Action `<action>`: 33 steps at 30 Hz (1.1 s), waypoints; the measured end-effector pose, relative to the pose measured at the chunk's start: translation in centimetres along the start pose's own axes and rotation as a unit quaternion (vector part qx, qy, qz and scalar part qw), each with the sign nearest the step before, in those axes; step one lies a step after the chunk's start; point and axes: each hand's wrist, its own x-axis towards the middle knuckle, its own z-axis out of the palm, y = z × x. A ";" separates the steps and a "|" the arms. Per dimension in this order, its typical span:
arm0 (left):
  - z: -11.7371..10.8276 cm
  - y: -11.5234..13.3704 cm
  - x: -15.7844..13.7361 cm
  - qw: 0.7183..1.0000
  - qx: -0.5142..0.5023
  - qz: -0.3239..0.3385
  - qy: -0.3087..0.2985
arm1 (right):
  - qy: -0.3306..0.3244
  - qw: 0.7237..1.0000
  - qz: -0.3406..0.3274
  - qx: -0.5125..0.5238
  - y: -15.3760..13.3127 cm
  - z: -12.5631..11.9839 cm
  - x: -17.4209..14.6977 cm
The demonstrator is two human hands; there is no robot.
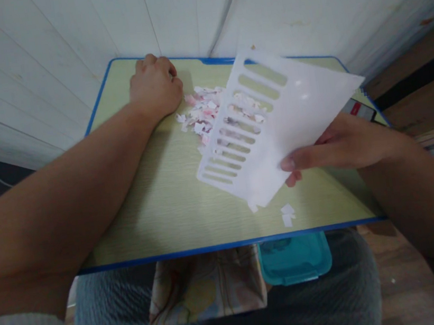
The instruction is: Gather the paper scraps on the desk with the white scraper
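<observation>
My right hand [331,150] grips the lower right edge of a white slotted plastic board [286,116], with the thumb on top and the fingers underneath. The board is tilted above the table, its row of long slots to the left. Through and beside the slots a heap of torn paper scraps [204,111], white and pink, can be seen on the table. My left hand [155,84] rests at the back left of the table, beside the heap, with its fingers curled in; whatever may be inside is hidden.
The small pale green table [158,202] has a blue edge and stands against a white plank wall. A few loose scraps [288,215] lie near its front edge. Below are a patterned fabric box [206,292] and a teal container [296,258]. A phone-like object [360,109] lies at right.
</observation>
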 end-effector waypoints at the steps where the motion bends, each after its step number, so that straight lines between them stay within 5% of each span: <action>1: 0.0 0.0 0.0 1.000 0.005 0.003 0.004 | 0.014 1.000 -0.018 -0.004 0.1 0.1 0.3; 7: 0.3 0.1 0.3 0.999 0.022 0.015 0.028 | 0.001 0.999 -0.035 0.006 0.7 0.6 1.2; 16: 0.2 0.0 0.2 1.000 0.006 0.006 0.012 | -0.091 0.995 0.028 0.021 0.6 -0.7 -0.3; 24: 0.2 0.0 0.2 0.999 0.030 0.016 0.016 | 0.109 0.994 -0.025 0.020 1.0 0.8 1.3; 33: 0.1 0.1 0.2 0.999 0.040 0.021 0.015 | 0.048 0.999 -0.010 -0.015 0.9 -0.1 1.0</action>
